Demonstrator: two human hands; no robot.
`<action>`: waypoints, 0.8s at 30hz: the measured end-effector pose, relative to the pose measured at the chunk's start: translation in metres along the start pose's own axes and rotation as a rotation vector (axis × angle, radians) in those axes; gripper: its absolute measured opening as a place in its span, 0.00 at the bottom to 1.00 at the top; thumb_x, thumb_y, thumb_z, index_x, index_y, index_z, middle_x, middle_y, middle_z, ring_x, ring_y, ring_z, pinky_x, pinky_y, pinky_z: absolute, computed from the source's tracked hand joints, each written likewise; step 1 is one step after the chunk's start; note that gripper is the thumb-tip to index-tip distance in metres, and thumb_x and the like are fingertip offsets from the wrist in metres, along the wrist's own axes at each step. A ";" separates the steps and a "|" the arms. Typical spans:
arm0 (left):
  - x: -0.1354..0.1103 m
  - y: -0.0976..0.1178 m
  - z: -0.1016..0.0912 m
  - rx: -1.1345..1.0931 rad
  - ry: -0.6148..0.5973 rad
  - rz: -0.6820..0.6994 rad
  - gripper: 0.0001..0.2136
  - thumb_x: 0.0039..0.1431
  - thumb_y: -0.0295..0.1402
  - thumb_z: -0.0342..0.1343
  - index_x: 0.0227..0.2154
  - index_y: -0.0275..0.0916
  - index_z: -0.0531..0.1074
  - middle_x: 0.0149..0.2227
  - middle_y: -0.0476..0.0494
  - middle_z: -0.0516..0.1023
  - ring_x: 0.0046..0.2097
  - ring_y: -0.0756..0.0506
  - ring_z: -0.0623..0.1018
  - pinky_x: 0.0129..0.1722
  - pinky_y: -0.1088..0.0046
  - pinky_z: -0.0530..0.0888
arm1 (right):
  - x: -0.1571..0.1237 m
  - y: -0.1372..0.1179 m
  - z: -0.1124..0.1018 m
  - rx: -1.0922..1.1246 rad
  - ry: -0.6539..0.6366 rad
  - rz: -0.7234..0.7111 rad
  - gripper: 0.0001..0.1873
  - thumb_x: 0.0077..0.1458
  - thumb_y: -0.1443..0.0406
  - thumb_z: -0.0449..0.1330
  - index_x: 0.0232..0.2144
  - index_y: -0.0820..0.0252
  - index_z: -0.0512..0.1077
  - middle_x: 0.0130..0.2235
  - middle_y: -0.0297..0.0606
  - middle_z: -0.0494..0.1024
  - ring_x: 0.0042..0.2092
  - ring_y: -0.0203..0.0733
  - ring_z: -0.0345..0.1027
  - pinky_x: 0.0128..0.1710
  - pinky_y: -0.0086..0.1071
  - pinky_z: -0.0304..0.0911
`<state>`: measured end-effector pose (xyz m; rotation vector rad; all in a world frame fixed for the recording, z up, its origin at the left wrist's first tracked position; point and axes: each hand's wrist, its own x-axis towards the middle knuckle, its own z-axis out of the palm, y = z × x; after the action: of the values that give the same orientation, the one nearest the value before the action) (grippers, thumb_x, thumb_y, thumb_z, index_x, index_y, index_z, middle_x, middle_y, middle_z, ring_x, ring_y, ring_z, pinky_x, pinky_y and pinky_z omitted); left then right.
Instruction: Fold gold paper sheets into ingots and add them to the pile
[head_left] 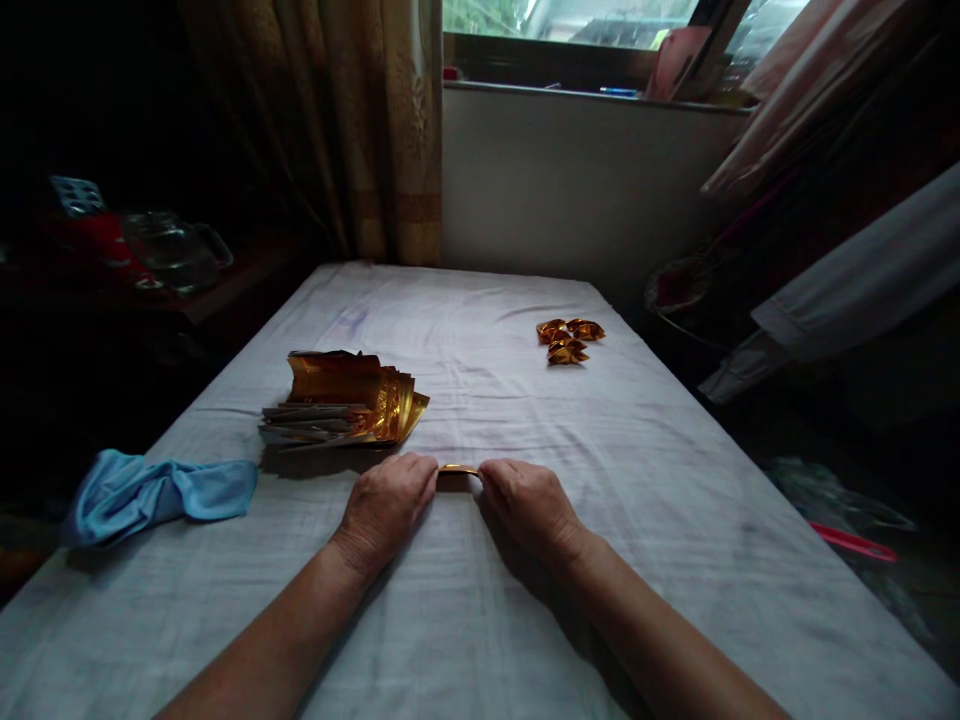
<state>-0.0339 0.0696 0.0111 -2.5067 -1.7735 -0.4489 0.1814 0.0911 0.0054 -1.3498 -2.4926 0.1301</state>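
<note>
My left hand [388, 505] and my right hand [531, 505] rest knuckles-up on the white cloth, fingers curled. Between them they pinch a narrow piece of gold foil paper [457, 468], one hand at each end; most of it is hidden under the fingers. Just beyond my left hand lies a fanned stack of gold foil sheets [345, 400], its top sheets curling upward. Farther off to the right sit three small folded gold paper pieces [568, 340] close together.
A white cloth covers the table [480, 620]. A crumpled blue cloth [154, 492] lies at its left edge. A glass jug [176, 250] stands on a dark side surface to the left. A curtain [360, 130] and window sill [592, 92] lie behind; clothes hang right.
</note>
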 end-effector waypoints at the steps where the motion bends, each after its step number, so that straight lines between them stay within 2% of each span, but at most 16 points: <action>1: -0.001 -0.001 -0.001 -0.019 -0.013 -0.019 0.08 0.67 0.32 0.50 0.34 0.41 0.74 0.32 0.46 0.79 0.35 0.46 0.77 0.34 0.74 0.69 | 0.001 -0.001 -0.003 0.012 -0.026 0.011 0.09 0.61 0.69 0.54 0.33 0.57 0.74 0.31 0.36 0.80 0.31 0.39 0.72 0.30 0.29 0.55; 6: -0.004 -0.004 0.000 -0.205 0.013 -0.052 0.08 0.67 0.32 0.49 0.38 0.42 0.74 0.37 0.47 0.81 0.38 0.46 0.80 0.38 0.73 0.72 | 0.009 -0.013 -0.012 0.058 -0.052 0.166 0.08 0.57 0.68 0.59 0.34 0.54 0.78 0.33 0.37 0.83 0.33 0.41 0.75 0.33 0.30 0.60; 9: -0.004 -0.005 0.001 -0.264 0.069 -0.068 0.07 0.65 0.32 0.50 0.37 0.41 0.74 0.37 0.46 0.82 0.39 0.45 0.80 0.39 0.72 0.72 | 0.010 -0.020 -0.010 0.128 0.018 0.259 0.08 0.58 0.66 0.60 0.32 0.53 0.79 0.33 0.36 0.83 0.34 0.42 0.76 0.33 0.31 0.61; 14: -0.002 -0.003 -0.001 -0.386 0.071 -0.207 0.07 0.63 0.34 0.52 0.36 0.42 0.76 0.33 0.50 0.82 0.33 0.47 0.80 0.33 0.74 0.70 | 0.007 -0.022 0.003 0.277 0.174 0.298 0.08 0.57 0.67 0.60 0.30 0.54 0.80 0.34 0.36 0.83 0.35 0.41 0.76 0.36 0.29 0.63; 17: -0.001 -0.001 -0.003 -0.393 0.047 -0.243 0.07 0.62 0.33 0.51 0.36 0.43 0.75 0.32 0.51 0.82 0.32 0.47 0.80 0.32 0.74 0.69 | 0.006 -0.022 0.008 0.378 0.203 0.336 0.08 0.55 0.67 0.60 0.29 0.54 0.79 0.31 0.35 0.83 0.33 0.40 0.76 0.34 0.29 0.63; 24: -0.003 0.005 -0.002 -0.340 -0.006 -0.198 0.07 0.62 0.31 0.49 0.35 0.43 0.72 0.30 0.50 0.81 0.32 0.45 0.81 0.33 0.73 0.69 | 0.006 -0.024 0.009 0.534 0.246 0.393 0.10 0.55 0.63 0.57 0.27 0.56 0.78 0.28 0.35 0.81 0.30 0.38 0.72 0.33 0.28 0.62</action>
<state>-0.0299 0.0651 0.0126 -2.5437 -2.1178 -0.8179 0.1562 0.0835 0.0036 -1.4797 -1.7882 0.6244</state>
